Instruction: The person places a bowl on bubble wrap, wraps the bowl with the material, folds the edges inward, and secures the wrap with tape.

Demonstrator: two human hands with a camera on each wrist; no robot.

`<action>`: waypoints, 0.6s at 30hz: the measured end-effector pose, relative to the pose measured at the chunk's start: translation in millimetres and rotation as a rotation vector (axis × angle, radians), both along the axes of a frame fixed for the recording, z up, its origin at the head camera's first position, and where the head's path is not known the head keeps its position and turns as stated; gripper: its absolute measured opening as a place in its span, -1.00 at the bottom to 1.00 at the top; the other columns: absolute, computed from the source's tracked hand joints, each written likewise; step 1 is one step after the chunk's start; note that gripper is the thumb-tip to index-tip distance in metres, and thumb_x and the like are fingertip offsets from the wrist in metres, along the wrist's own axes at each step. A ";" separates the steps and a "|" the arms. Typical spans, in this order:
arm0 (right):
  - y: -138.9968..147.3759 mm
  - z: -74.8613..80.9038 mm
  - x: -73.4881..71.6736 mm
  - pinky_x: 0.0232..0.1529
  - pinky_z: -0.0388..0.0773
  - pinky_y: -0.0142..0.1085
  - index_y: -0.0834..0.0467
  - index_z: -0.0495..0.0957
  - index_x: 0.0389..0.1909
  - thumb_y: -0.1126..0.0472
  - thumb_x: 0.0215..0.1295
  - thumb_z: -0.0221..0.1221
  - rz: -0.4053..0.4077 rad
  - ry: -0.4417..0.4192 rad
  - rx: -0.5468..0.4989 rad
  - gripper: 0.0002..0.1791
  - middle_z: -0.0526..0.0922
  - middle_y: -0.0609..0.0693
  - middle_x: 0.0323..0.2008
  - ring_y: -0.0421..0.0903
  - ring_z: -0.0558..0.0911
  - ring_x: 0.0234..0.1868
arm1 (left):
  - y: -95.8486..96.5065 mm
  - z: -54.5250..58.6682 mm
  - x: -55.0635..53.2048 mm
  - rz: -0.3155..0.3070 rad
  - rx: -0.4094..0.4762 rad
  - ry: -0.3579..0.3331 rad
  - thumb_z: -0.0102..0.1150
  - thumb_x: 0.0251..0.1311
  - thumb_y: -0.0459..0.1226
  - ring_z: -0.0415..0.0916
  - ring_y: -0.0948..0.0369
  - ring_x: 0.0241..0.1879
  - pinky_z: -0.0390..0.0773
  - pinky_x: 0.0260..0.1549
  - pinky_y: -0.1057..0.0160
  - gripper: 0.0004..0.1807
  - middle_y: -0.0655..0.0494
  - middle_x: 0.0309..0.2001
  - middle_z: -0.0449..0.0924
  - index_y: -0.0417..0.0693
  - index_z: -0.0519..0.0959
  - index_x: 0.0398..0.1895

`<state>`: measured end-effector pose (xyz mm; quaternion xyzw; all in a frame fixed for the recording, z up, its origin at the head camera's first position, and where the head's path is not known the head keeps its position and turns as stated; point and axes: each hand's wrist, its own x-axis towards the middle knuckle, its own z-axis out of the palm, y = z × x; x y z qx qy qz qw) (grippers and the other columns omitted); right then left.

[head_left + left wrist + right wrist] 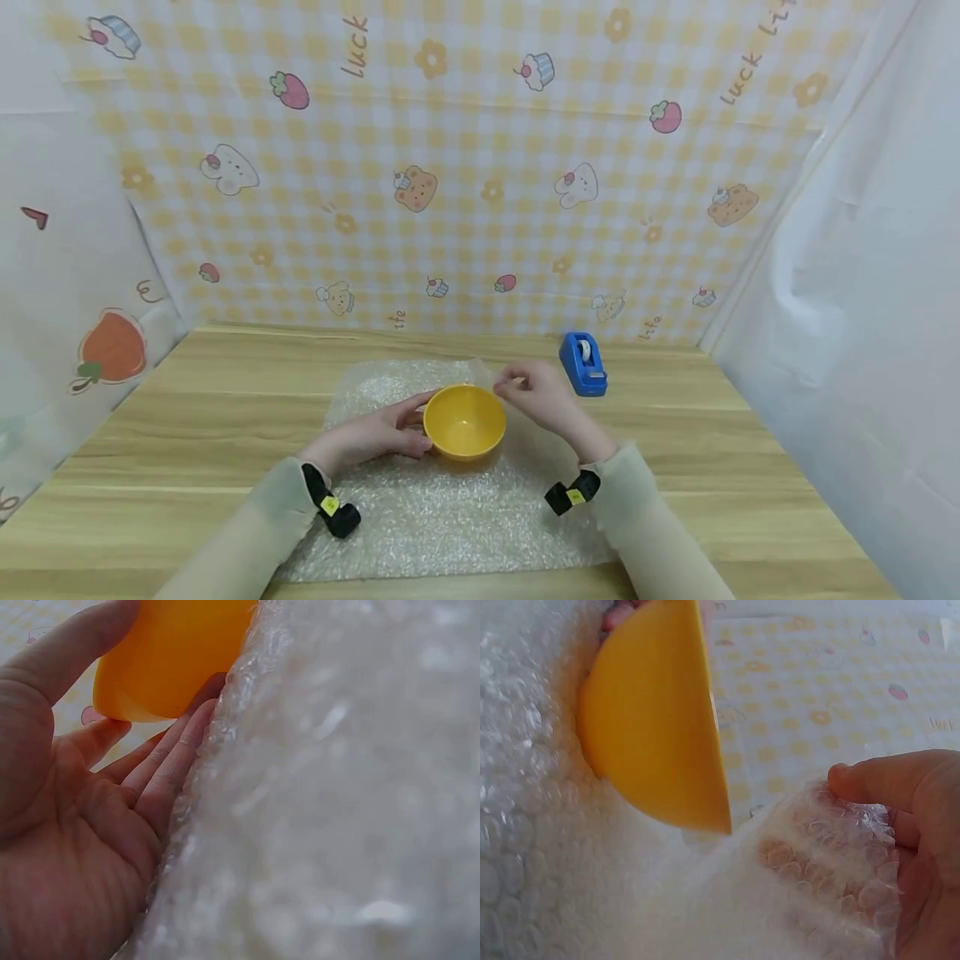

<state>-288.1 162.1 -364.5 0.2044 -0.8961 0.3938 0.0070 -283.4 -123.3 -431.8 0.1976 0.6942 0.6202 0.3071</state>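
A yellow bowl (465, 422) sits upright on a sheet of bubble wrap (450, 525) spread over the table. My left hand (386, 429) holds the bowl's left side, its thumb (82, 645) and fingers on the outer wall; the left wrist view shows the fingertips reaching under the curve. To the right of the bowl, my right hand (542, 398) pinches an edge of the bubble wrap. In the right wrist view the thumb (885, 780) lies on top of the raised sheet (825, 855), and the other fingers show dimly through it.
A blue tape dispenser (583, 365) with a roll in it stands beyond my right hand. The wooden table (180, 433) meets a checked, printed backdrop (480, 167) at the back, and white sheets hang on both sides.
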 end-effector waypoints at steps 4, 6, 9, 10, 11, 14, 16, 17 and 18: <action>-9.6 -1.4 7.0 -0.38 0.59 -0.32 0.11 0.69 -0.20 0.15 0.31 0.22 0.058 0.027 0.077 -0.85 0.70 -0.07 -0.24 -0.16 0.59 -0.40 | -0.8 -0.4 0.7 -0.004 -0.001 0.005 0.31 0.18 -0.22 0.50 0.05 0.09 0.54 0.04 0.12 -0.07 -0.20 0.39 0.20 0.18 -0.01 0.54; -13.4 -2.3 9.7 -0.32 0.61 -0.33 0.11 0.69 -0.17 0.15 0.32 0.21 0.073 0.054 0.123 -0.83 0.71 -0.06 -0.20 -0.18 0.62 -0.32 | -0.9 -1.1 0.7 -0.007 0.008 0.003 0.31 0.19 -0.23 0.51 0.04 0.08 0.54 0.04 0.11 -0.07 -0.21 0.39 0.20 0.16 -0.02 0.54; -18.1 -2.7 13.4 -0.24 0.62 -0.32 0.12 0.69 -0.14 0.15 0.32 0.21 0.089 0.097 0.191 -0.81 0.71 -0.04 -0.17 -0.17 0.64 -0.24 | -0.9 -1.5 0.7 -0.012 0.022 -0.003 0.30 0.20 -0.25 0.51 0.03 0.08 0.54 0.04 0.10 -0.07 -0.23 0.38 0.19 0.14 -0.04 0.54; -19.5 -2.9 14.6 -0.23 0.62 -0.31 0.12 0.69 -0.14 0.14 0.32 0.21 0.094 0.108 0.214 -0.80 0.71 -0.04 -0.17 -0.16 0.64 -0.23 | -0.8 -1.4 0.6 -0.014 0.025 -0.002 0.30 0.20 -0.25 0.51 0.02 0.07 0.55 0.04 0.10 -0.07 -0.23 0.38 0.20 0.13 -0.04 0.54; -20.8 -2.9 15.6 -0.22 0.62 -0.30 0.13 0.69 -0.14 0.14 0.32 0.21 0.101 0.125 0.240 -0.80 0.71 -0.04 -0.17 -0.15 0.65 -0.23 | -0.7 -1.1 0.7 -0.014 0.024 0.002 0.29 0.20 -0.25 0.51 0.02 0.07 0.55 0.03 0.10 -0.07 -0.23 0.38 0.20 0.13 -0.04 0.55; -24.2 -4.4 17.8 -0.20 0.60 -0.30 0.12 0.70 -0.13 0.11 0.33 0.21 0.113 0.143 0.309 -0.78 0.72 -0.04 -0.17 -0.16 0.64 -0.22 | -0.4 -0.2 0.8 -0.017 0.021 0.013 0.29 0.21 -0.25 0.52 0.03 0.07 0.55 0.03 0.09 -0.07 -0.24 0.37 0.21 0.12 -0.04 0.55; -26.1 -6.2 18.6 -0.18 0.60 -0.30 0.11 0.70 -0.14 0.10 0.33 0.20 0.128 0.153 0.343 -0.78 0.72 -0.05 -0.19 -0.17 0.64 -0.20 | -0.2 0.8 1.1 -0.014 0.013 0.020 0.29 0.21 -0.25 0.52 0.03 0.07 0.55 0.02 0.10 -0.08 -0.24 0.36 0.23 0.12 -0.04 0.55; -27.2 -6.7 19.1 -0.16 0.60 -0.29 0.12 0.71 -0.14 0.10 0.33 0.20 0.136 0.153 0.356 -0.78 0.72 -0.05 -0.19 -0.16 0.64 -0.19 | -0.2 0.9 1.3 -0.012 0.009 0.020 0.29 0.21 -0.24 0.52 0.03 0.06 0.56 0.02 0.10 -0.08 -0.23 0.36 0.23 0.12 -0.03 0.54; -28.2 -7.1 19.8 -0.14 0.59 -0.29 0.11 0.71 -0.14 0.10 0.34 0.20 0.140 0.148 0.369 -0.78 0.72 -0.05 -0.19 -0.17 0.64 -0.18 | -0.1 1.1 1.4 -0.011 0.006 0.018 0.29 0.21 -0.24 0.52 0.03 0.07 0.55 0.03 0.10 -0.07 -0.23 0.36 0.23 0.13 -0.03 0.54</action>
